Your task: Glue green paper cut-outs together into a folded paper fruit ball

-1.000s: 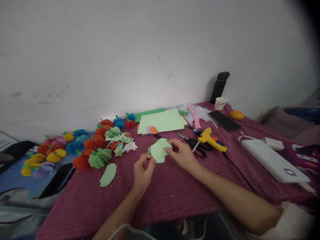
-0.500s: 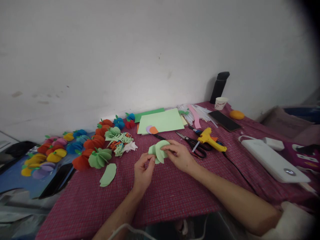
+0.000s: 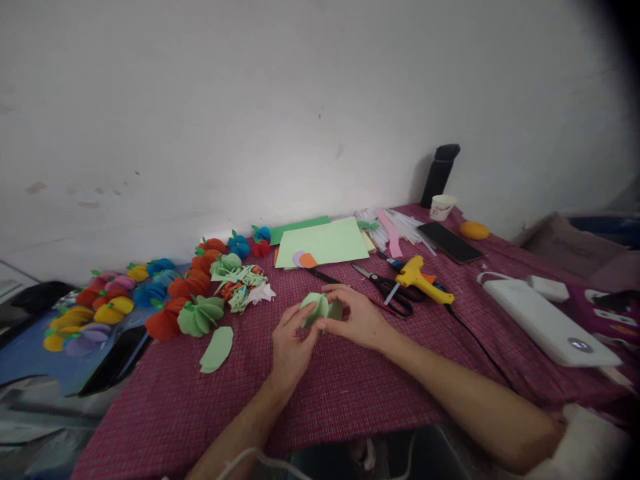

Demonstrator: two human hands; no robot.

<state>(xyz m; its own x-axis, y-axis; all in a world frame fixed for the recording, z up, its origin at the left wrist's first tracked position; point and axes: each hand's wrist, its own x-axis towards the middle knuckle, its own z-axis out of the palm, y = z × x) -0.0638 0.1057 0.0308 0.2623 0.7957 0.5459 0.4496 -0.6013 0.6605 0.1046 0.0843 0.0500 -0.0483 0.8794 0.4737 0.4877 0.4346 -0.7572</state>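
Observation:
A light green folded paper shape (image 3: pixel 319 307) sits between both hands, just above the red checked tablecloth (image 3: pixel 325 393). My left hand (image 3: pixel 290 347) pinches its left side from below. My right hand (image 3: pixel 353 317) wraps over its right side with fingers curled. A loose light green paper piece (image 3: pixel 217 348) lies flat on the cloth to the left. A finished green paper fruit (image 3: pixel 200 315) stands beyond it.
Several coloured paper fruits (image 3: pixel 125 300) line the left. Paper scraps (image 3: pixel 243 287), green sheets (image 3: pixel 323 243), black scissors (image 3: pixel 387 288) and a yellow glue gun (image 3: pixel 420 277) lie behind the hands. A phone (image 3: pixel 449 241), cup (image 3: pixel 442 206), black bottle (image 3: pixel 439 173) and white power bank (image 3: pixel 547 320) sit right.
The green paper shape has been folded smaller and brought lower between the hands. My left hand has closed in on it, and my right hand has curled over it.

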